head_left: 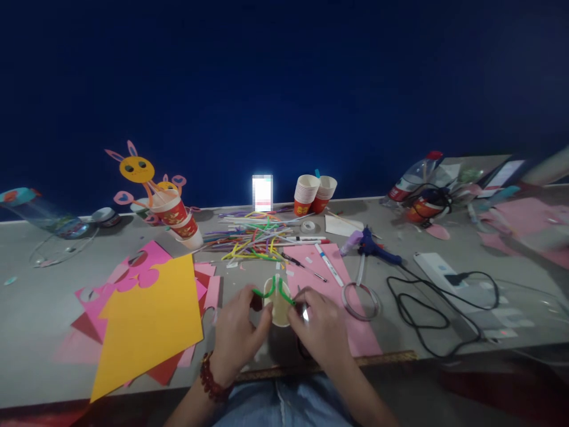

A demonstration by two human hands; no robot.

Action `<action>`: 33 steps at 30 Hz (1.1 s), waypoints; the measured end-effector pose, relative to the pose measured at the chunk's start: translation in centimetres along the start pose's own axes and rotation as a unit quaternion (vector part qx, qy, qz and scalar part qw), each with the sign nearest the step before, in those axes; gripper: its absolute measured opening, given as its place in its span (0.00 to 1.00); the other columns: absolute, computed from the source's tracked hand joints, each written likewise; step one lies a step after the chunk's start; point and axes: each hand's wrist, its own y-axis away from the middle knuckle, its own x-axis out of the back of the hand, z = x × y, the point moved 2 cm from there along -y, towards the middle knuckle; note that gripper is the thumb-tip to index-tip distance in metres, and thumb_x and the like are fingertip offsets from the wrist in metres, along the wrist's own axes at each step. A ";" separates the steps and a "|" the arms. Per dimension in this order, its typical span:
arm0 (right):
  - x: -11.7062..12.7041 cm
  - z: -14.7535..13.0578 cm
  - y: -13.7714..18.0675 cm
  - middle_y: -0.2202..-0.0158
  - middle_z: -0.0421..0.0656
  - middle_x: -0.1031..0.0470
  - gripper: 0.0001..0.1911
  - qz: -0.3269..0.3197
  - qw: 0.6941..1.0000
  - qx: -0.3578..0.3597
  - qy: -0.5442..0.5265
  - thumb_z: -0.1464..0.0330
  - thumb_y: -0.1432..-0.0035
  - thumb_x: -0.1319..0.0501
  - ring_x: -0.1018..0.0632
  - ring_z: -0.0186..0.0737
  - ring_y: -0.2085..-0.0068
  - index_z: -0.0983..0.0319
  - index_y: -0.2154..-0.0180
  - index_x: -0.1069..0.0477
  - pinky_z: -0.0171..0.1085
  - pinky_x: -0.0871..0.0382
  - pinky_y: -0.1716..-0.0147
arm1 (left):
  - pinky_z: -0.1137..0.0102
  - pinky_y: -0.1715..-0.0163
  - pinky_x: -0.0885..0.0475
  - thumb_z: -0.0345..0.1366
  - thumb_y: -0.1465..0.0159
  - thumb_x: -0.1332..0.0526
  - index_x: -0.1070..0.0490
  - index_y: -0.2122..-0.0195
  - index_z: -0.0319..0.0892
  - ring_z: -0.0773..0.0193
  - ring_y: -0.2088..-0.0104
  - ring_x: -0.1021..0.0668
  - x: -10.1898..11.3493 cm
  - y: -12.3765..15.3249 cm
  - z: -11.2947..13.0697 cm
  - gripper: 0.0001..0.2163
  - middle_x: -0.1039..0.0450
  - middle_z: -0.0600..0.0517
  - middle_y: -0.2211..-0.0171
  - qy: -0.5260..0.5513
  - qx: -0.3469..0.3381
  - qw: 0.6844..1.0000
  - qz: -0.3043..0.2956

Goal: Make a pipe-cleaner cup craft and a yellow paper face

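A paper cup (280, 311), seen into its pale inside, sits between my two hands near the table's front edge. Over its far rim a green pipe cleaner (285, 290) curves out in two arms, one towards each hand. My left hand (242, 323) is closed at the left arm's tip, its thumb by the cup's rim. On the other side my right hand (317, 323) pinches the right arm's end, fingers close to the cup. The fingertips are partly hidden and slightly blurred.
Yellow card (155, 320) and pink sheets lie left, near a decorated cup figure (169, 207). Loose pipe cleaners (253, 237) spread behind my hands. Stacked cups (306, 193), a blue glue gun (373, 246), a black cable (400, 308) and a power strip (438, 276) stand or lie rightward.
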 end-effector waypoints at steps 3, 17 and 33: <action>0.0 -0.3 0.0 0.76 0.39 0.25 0.06 -0.006 1.000 0.012 0.001 0.74 0.48 0.42 0.24 0.38 0.74 0.58 0.72 0.35 0.35 0.34 0.71 | 0.70 0.74 0.38 0.41 0.33 0.42 0.35 0.67 0.45 0.62 0.75 0.25 0.3 -0.6 -0.1 0.08 0.31 0.56 0.76 -0.040 0.023 0.999 -0.015; -0.1 -0.9 0.1 0.76 0.39 0.25 0.07 0.009 1.000 0.025 -0.003 0.76 0.49 0.42 0.25 0.39 0.74 0.58 0.73 0.35 0.35 0.35 0.71 | 0.70 0.74 0.40 0.39 0.33 0.43 0.36 0.69 0.45 0.61 0.75 0.25 0.3 -1.6 -0.1 0.07 0.30 0.55 0.78 -0.126 -0.003 0.992 -0.030; -0.4 -0.3 -0.1 0.75 0.41 0.23 0.05 0.049 0.999 0.017 0.003 0.74 0.48 0.42 0.23 0.39 0.74 0.58 0.72 0.33 0.35 0.32 0.71 | 0.69 0.76 0.39 0.32 0.41 0.44 0.35 0.70 0.45 0.60 0.78 0.24 -0.1 -1.3 -0.3 0.02 0.30 0.55 0.81 -0.145 -0.026 0.988 0.036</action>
